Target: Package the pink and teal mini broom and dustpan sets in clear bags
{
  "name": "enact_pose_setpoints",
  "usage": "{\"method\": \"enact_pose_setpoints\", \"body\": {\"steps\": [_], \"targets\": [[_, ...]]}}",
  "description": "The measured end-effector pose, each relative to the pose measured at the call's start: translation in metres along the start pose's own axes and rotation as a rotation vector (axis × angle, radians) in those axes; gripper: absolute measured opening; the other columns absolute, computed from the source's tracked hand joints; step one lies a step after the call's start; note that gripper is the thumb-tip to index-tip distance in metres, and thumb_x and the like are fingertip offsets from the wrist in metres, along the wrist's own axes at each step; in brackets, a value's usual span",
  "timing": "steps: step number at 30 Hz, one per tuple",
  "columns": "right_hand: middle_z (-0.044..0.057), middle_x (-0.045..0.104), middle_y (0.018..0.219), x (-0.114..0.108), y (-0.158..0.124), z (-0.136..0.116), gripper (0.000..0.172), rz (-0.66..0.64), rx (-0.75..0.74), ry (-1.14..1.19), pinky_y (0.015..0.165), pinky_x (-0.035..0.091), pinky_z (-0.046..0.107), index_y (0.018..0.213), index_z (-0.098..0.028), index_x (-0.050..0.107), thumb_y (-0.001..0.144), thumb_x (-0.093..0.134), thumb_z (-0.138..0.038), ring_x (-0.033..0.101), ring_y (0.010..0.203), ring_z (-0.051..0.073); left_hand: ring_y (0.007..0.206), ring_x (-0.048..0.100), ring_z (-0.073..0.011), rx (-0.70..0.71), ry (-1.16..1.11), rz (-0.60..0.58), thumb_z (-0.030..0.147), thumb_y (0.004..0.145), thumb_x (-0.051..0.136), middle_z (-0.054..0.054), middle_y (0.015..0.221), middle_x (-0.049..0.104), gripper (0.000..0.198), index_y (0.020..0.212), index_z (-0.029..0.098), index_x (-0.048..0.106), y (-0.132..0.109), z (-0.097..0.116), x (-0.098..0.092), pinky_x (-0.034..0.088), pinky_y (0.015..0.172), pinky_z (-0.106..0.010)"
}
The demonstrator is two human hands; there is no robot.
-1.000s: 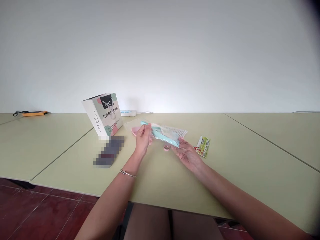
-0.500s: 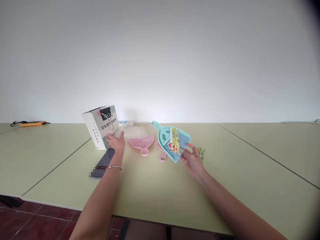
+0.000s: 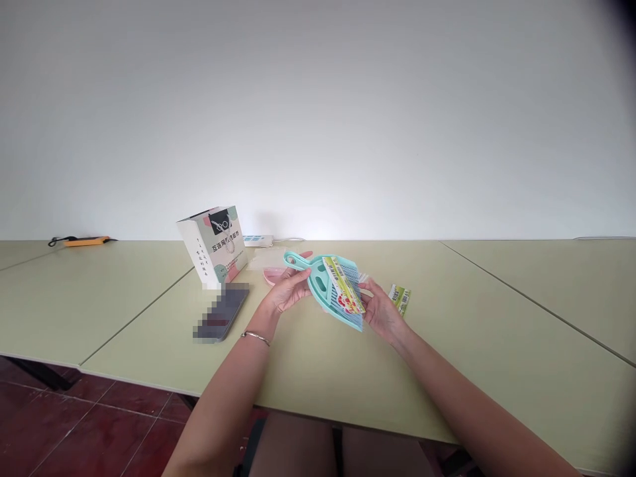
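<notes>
A turquoise dustpan [image 3: 318, 286] with a blue-bristled brush [image 3: 354, 281] nested in it is held up over the table between both hands. A printed green-and-white label [image 3: 342, 286] lies across the brush. My left hand [image 3: 293, 289] is closed around the dustpan near its handle, thumb on top. At the bristle end, my right hand [image 3: 380, 308] grips the set's right edge. Behind my left hand a pink dustpan [image 3: 271, 275] shows only in part. Just right of my right hand lies a loose green label card [image 3: 400, 298].
A white paper bag [image 3: 201, 255] with a rope handle stands at the left, a dark pixelated phone-like slab [image 3: 223, 315] before it. Clear plastic wrapping [image 3: 263, 257] and a white power strip [image 3: 258, 240] sit near the wall. An orange object [image 3: 87, 242] with a black cord lies far left.
My left hand has moved from beside the paper bag to the right and taken hold of the turquoise dustpan. The dustpan set has shifted slightly left and turned. The view has swung slightly left.
</notes>
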State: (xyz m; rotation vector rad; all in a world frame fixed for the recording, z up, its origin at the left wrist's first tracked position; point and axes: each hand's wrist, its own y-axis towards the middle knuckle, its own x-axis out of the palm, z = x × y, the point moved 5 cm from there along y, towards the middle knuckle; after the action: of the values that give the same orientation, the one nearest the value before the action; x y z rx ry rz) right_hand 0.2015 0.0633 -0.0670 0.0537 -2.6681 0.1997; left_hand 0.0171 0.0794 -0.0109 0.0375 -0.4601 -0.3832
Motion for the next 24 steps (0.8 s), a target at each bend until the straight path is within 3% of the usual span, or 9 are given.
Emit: {"method": "enact_pose_setpoints", "body": {"steps": [3, 8, 10, 12, 13, 15, 18, 21, 24], "targets": [[0.000, 0.068, 0.077, -0.005, 0.001, -0.004, 0.041, 0.049, -0.041, -0.169, 0.060, 0.054, 0.033, 0.088, -0.027, 0.046, 0.064, 0.071, -0.048, 0.067, 0.070, 0.020, 0.102, 0.062, -0.0233, 0.032, 0.017, -0.032, 0.027, 0.070, 0.073, -0.006, 0.113, 0.064, 0.042, 0.109, 0.022, 0.058, -0.002, -0.008, 0.006, 0.051, 0.087, -0.045], [0.007, 0.064, 0.092, -0.047, 0.007, -0.023, 0.049, 0.373, -0.085, -0.335, 0.063, 0.053, 0.037, 0.094, -0.025, 0.042, 0.060, 0.073, -0.040, 0.064, 0.077, 0.023, 0.107, 0.060, -0.0244, 0.133, -0.011, 0.078, 0.032, 0.066, 0.077, -0.007, 0.114, 0.064, 0.045, 0.105, 0.021, 0.059, -0.008, -0.010, 0.000, 0.051, 0.089, -0.044], [0.013, 0.057, 0.107, -0.061, 0.004, -0.039, 0.053, 0.553, -0.245, -0.476, 0.074, 0.050, 0.043, 0.099, -0.023, 0.042, 0.059, 0.072, -0.040, 0.059, 0.093, 0.028, 0.107, 0.060, -0.0242, 0.148, 0.014, 0.112, 0.035, 0.065, 0.077, -0.007, 0.117, 0.063, 0.048, 0.107, 0.022, 0.058, -0.012, -0.006, -0.005, 0.052, 0.088, -0.042], [0.015, 0.050, 0.116, -0.059, -0.004, -0.054, 0.051, 0.649, -0.542, -0.669, 0.087, 0.044, 0.048, 0.103, -0.021, 0.045, 0.063, 0.068, -0.043, 0.051, 0.106, 0.030, 0.106, 0.060, -0.0242, 0.143, 0.070, 0.113, 0.037, 0.065, 0.076, -0.007, 0.118, 0.062, 0.049, 0.109, 0.023, 0.058, -0.016, -0.005, -0.007, 0.053, 0.085, -0.040], [0.015, 0.049, 0.117, -0.050, -0.009, -0.057, 0.048, 0.598, -0.686, -0.761, 0.090, 0.041, 0.048, 0.104, -0.020, 0.048, 0.067, 0.064, -0.045, 0.049, 0.109, 0.030, 0.107, 0.060, -0.0243, 0.133, 0.109, 0.099, 0.037, 0.066, 0.076, -0.007, 0.119, 0.062, 0.050, 0.110, 0.023, 0.058, -0.017, -0.005, -0.007, 0.053, 0.084, -0.039], [0.011, 0.049, 0.113, -0.022, -0.014, -0.052, 0.038, 0.300, -0.863, -0.912, 0.093, 0.040, 0.046, 0.105, -0.023, 0.054, 0.075, 0.058, -0.047, 0.049, 0.107, 0.027, 0.107, 0.060, -0.0248, 0.111, 0.193, 0.049, 0.036, 0.067, 0.075, -0.007, 0.121, 0.061, 0.049, 0.111, 0.023, 0.059, -0.020, -0.009, -0.002, 0.054, 0.082, -0.038], [0.007, 0.048, 0.107, 0.018, -0.022, -0.036, 0.030, -0.113, -0.947, -1.091, 0.094, 0.041, 0.041, 0.104, -0.029, 0.061, 0.079, 0.058, -0.045, 0.049, 0.107, 0.024, 0.102, 0.061, -0.0246, 0.083, 0.286, -0.042, 0.037, 0.066, 0.075, -0.008, 0.118, 0.063, 0.051, 0.113, 0.022, 0.060, -0.022, -0.015, 0.009, 0.053, 0.080, -0.037], [0.007, 0.047, 0.098, 0.039, -0.026, -0.035, 0.027, -0.224, -1.018, -1.149, 0.088, 0.044, 0.041, 0.102, -0.027, 0.064, 0.079, 0.058, -0.040, 0.050, 0.100, 0.023, 0.103, 0.060, -0.0250, 0.132, 0.336, -0.075, 0.035, 0.065, 0.075, -0.008, 0.117, 0.063, 0.049, 0.110, 0.021, 0.062, -0.023, -0.012, 0.020, 0.051, 0.083, -0.038], [0.006, 0.046, 0.091, 0.044, -0.026, -0.053, 0.021, -0.178, -1.056, -1.123, 0.081, 0.046, 0.040, 0.095, -0.024, 0.064, 0.081, 0.056, -0.037, 0.051, 0.089, 0.022, 0.115, 0.054, -0.0261, 0.304, 0.351, -0.022, 0.029, 0.062, 0.078, -0.008, 0.122, 0.060, 0.038, 0.096, 0.019, 0.066, -0.025, 0.003, 0.025, 0.046, 0.092, -0.037]]}}
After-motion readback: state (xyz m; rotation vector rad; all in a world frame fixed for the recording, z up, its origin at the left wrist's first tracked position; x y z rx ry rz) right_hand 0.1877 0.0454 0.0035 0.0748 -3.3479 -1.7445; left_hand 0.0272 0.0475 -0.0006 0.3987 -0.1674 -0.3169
